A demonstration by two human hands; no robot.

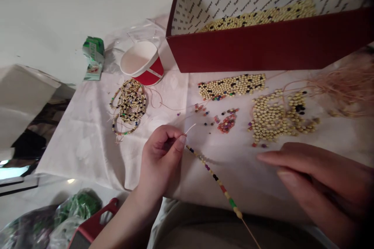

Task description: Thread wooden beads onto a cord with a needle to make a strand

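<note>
My left hand [163,157] pinches the thin thread near its pale tip, which pokes out past the thumb and forefinger. From that grip a string of beads [215,177] slants down to the right over my lap, with cream, black, purple, orange and green beads on it. Over the cloth at the right, my right hand [318,190] is open, its index finger stretched out and apart from the thumb, with nothing visible in it. Just beyond that finger lie loose cream beads [267,118]. Small orange beads [226,124] are scattered farther left.
A dark red box [248,50] holding many beads stands at the back right. Before it lies a flat row of beaded strands [232,86]. Pink threads [341,85] spread at the right. Leftward are coiled bead strings [130,103], a red-and-white cup [152,70] and a green packet [95,50].
</note>
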